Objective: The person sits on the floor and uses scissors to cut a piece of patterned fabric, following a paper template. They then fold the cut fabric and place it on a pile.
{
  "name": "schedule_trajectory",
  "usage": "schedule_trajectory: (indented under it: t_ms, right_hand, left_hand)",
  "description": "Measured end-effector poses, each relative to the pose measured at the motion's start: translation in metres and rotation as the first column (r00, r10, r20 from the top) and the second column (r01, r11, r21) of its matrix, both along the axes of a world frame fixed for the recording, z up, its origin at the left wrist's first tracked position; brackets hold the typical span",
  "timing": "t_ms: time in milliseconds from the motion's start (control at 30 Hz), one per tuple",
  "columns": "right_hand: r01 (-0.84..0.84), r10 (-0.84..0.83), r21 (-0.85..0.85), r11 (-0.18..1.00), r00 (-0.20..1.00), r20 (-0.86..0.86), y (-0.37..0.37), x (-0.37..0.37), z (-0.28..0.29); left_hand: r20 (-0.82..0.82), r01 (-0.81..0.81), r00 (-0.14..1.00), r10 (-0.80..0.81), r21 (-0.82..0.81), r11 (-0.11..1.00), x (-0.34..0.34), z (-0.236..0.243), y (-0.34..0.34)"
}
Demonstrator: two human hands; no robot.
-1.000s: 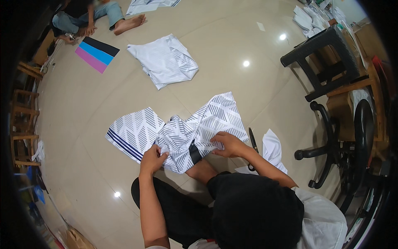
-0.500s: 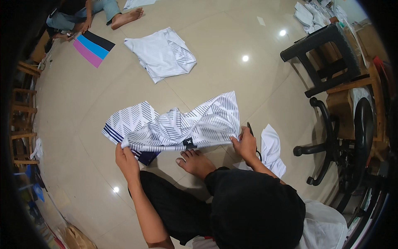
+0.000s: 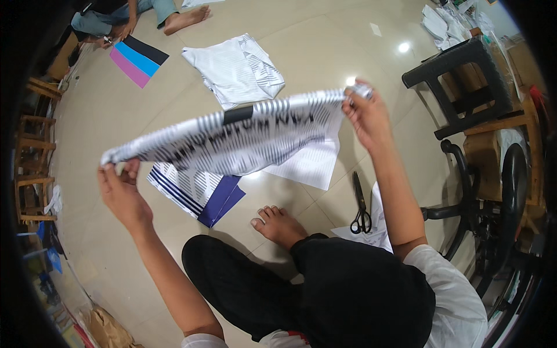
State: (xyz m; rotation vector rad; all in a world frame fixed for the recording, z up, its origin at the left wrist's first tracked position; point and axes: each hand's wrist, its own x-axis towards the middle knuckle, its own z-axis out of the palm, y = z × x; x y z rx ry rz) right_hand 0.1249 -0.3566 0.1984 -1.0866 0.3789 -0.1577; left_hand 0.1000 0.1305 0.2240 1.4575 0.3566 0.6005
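Observation:
A white fabric piece point(image 3: 243, 136) with grey slanted stripes and a black patch on its upper edge is stretched in the air, blurred by motion. My left hand point(image 3: 125, 194) grips its left end, lower and nearer to me. At the higher right end, my right hand point(image 3: 368, 116) pinches the bunched corner. Beneath it on the floor lies another striped piece point(image 3: 180, 188) with dark blue stripes and a purple band. White striped cloth point(image 3: 307, 165) shows under the raised fabric's right half; I cannot tell whether the two are joined.
Black-handled scissors point(image 3: 360, 214) lie on the floor beside white cloth point(image 3: 380, 217). Farther off is a folded white striped stack point(image 3: 235, 69). Another person's hand point(image 3: 126, 28) is near a black, blue and pink sheet point(image 3: 138, 61). A dark stool point(image 3: 464, 87) stands right.
Both hands have lifted the fabric off the floor and spread apart, the right one rising farthest. The purple-banded piece and scissors are now more exposed.

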Motion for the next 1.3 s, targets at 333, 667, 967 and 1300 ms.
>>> schedule_trajectory:
  t_ms: [333,667,967,1300]
  right_hand:
    - [0.062,0.001,-0.363,0.93,0.985,0.17,0.027,-0.06,0.081]
    - [-0.195,0.029,-0.351,0.916,0.904,-0.427,-0.001,-0.126,-0.067]
    - [-0.39,-0.014,-0.872,0.295,0.911,-0.412,-0.011,-0.169,-0.145]
    - [0.074,-0.123,-0.344,0.936,0.985,-0.123,-0.015,-0.134,-0.085]
  left_hand:
    - [0.128,0.029,0.992,-0.003,-0.203,0.979,-0.071,0.03,0.027]
    - [-0.578,0.077,0.811,-0.085,-0.039,0.996,-0.13,-0.074,0.025]
    - [-0.831,0.464,0.547,-0.097,0.206,0.861,-0.128,-0.123,0.027]
    - [-0.599,0.004,0.715,-0.361,-0.512,0.859,-0.123,-0.116,0.033]
